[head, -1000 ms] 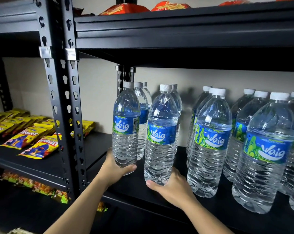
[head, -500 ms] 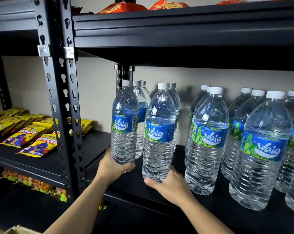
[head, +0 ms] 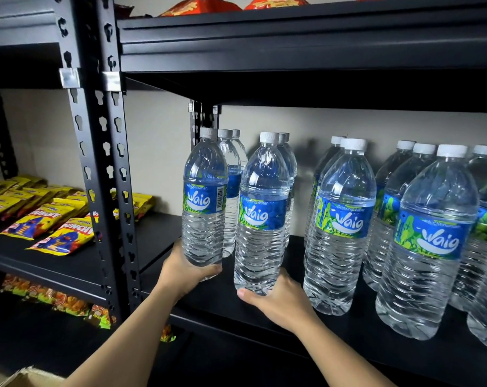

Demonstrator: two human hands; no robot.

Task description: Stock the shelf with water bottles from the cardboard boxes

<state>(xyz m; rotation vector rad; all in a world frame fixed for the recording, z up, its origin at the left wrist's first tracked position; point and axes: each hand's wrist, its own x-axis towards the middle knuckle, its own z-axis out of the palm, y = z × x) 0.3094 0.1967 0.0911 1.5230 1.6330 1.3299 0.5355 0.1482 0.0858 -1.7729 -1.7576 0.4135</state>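
Note:
My left hand grips the base of an upright clear water bottle with a blue label and white cap. Beside it, my right hand holds the bottom of a second such bottle. Both bottles are at the front left of the black shelf, in front of rows of bottles standing behind them. Whether their bases touch the shelf is hidden by my hands. Several more bottles stand in rows to the right. A corner of a cardboard box shows at the bottom left.
A black slotted upright post divides this bay from the left bay, where yellow snack packets lie. More packets sit on a lower shelf. The upper shelf hangs low over the bottle caps and carries red snack bags.
Both hands and their bottles have stayed at nearly the same spot on the shelf. The view has dipped slightly, so a cardboard box corner now shows at the bottom left.

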